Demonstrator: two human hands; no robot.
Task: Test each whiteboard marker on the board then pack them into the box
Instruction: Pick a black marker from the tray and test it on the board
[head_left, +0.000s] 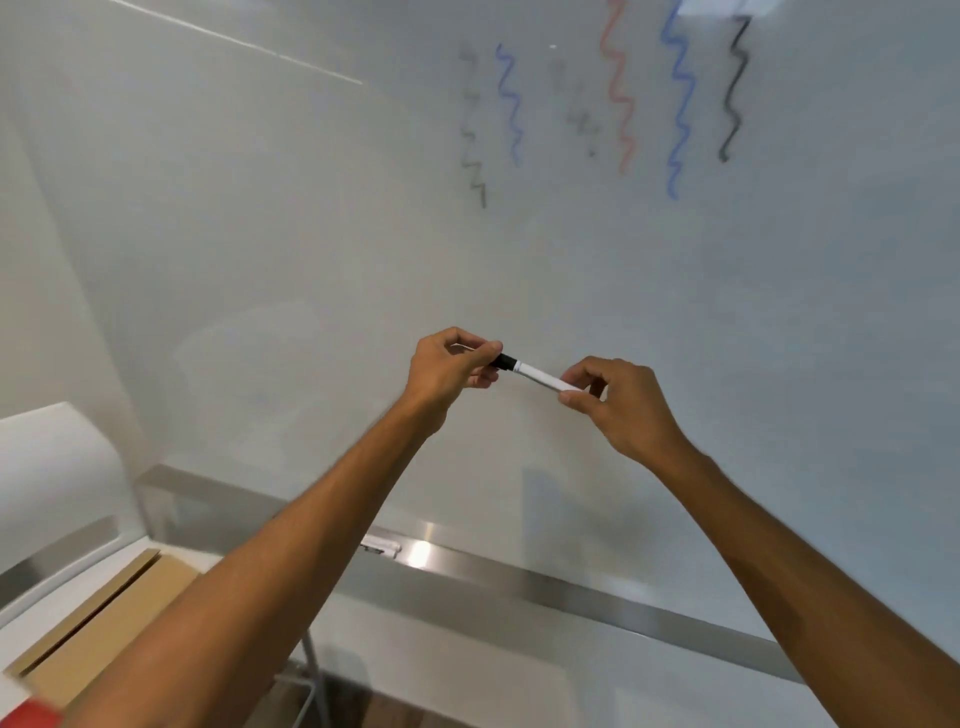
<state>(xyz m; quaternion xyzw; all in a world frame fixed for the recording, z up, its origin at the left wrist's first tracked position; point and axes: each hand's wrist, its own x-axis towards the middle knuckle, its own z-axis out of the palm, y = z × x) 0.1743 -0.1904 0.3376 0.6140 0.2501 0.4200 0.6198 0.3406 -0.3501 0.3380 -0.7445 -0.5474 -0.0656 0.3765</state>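
Observation:
I hold one whiteboard marker (535, 374) level in front of the whiteboard (260, 234). Its barrel is white and its cap is black. My left hand (452, 366) pinches the black cap end. My right hand (618, 402) pinches the other end of the white barrel. The cap sits against the barrel. Several wavy test lines in grey, blue, red and black mark the board at the upper right (675, 104). A brown cardboard box (104, 618) lies at the lower left, partly hidden by my left forearm.
A metal tray rail (571, 587) runs along the board's bottom edge. Another marker (382, 545) lies on it beside my left forearm. A white rounded object (57, 467) stands at the left. A red thing (31, 717) shows at the bottom left corner.

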